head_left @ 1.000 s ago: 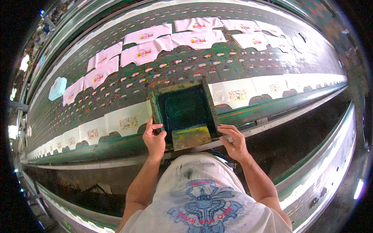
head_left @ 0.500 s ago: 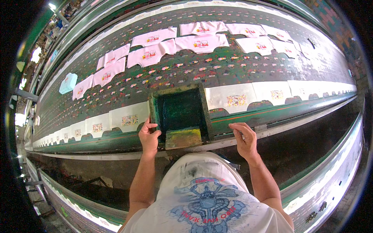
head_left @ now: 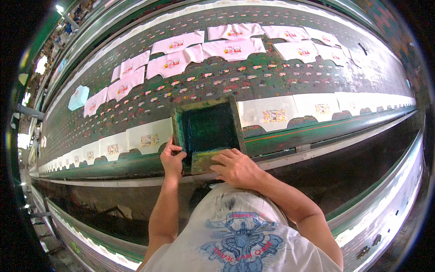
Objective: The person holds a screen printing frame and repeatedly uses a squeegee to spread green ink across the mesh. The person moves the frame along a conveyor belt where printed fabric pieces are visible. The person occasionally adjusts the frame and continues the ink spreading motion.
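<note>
A screen printing frame (head_left: pixel 239 131) with dark green mesh and stained wooden sides lies at the table's near edge, between white printed fabric pieces. My left hand (head_left: pixel 172 159) is closed on the frame's left side near its front corner, thumb and fingers pinching the wood. At the frame's near end rests a squeegee (head_left: pixel 201 162), a flat board smeared yellow and green. My right hand (head_left: pixel 236 168) lies over the squeegee's right part, fingers curled onto its upper edge; the fingertips are partly hidden.
White fabric pieces with colourful prints (head_left: pixel 275 115) line the table's near edge on both sides. Pink printed pieces (head_left: pixel 174 63) lie farther back in two rows. A folded light-blue cloth (head_left: pixel 79 98) is at far left. A metal rail (head_left: pixel 290 157) runs along the front; another table (head_left: pixel 376 222) stands behind me.
My right hand has moved left from beyond the frame's right side and taken hold of the squeegee. My left hand stays on the frame.
</note>
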`<act>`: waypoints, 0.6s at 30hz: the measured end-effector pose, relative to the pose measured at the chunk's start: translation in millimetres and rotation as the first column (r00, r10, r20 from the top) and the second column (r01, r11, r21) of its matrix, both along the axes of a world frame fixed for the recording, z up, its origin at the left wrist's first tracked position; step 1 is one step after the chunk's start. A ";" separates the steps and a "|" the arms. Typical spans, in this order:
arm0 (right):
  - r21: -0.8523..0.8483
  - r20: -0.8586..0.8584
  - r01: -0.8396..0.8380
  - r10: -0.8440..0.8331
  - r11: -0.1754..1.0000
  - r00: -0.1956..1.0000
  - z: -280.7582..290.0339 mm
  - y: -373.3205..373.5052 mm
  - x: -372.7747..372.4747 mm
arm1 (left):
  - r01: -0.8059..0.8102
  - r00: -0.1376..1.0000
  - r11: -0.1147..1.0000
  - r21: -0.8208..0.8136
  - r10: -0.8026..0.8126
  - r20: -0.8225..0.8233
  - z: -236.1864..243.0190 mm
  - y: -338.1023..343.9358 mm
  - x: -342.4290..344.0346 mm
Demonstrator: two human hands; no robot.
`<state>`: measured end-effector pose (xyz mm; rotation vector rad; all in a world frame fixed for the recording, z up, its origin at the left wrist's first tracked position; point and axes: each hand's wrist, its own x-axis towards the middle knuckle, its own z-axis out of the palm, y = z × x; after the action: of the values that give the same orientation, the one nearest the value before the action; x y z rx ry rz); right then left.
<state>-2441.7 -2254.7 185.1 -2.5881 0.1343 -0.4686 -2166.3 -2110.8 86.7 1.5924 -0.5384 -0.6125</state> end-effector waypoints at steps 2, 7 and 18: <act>-0.110 -0.119 -0.027 0.013 0.994 0.993 -3.0 4.6 21.6 | -0.013 1.000 1.000 -0.011 0.013 0.017 2.0 -3.0 -1.1; -0.197 -0.329 -0.067 -0.002 0.978 0.944 3.7 3.9 39.8 | 0.004 0.963 0.979 0.204 -0.058 0.262 -11.4 -0.7 6.6; -0.094 -0.466 -0.045 -0.004 0.995 0.885 6.1 -98.1 120.8 | 0.122 0.921 0.958 -0.260 -0.012 0.390 -103.9 -2.6 40.5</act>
<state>-2320.9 -2352.8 191.2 -2.7522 0.2513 0.1726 -2125.8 -2113.4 -17.2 1.4300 -0.9359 -0.2528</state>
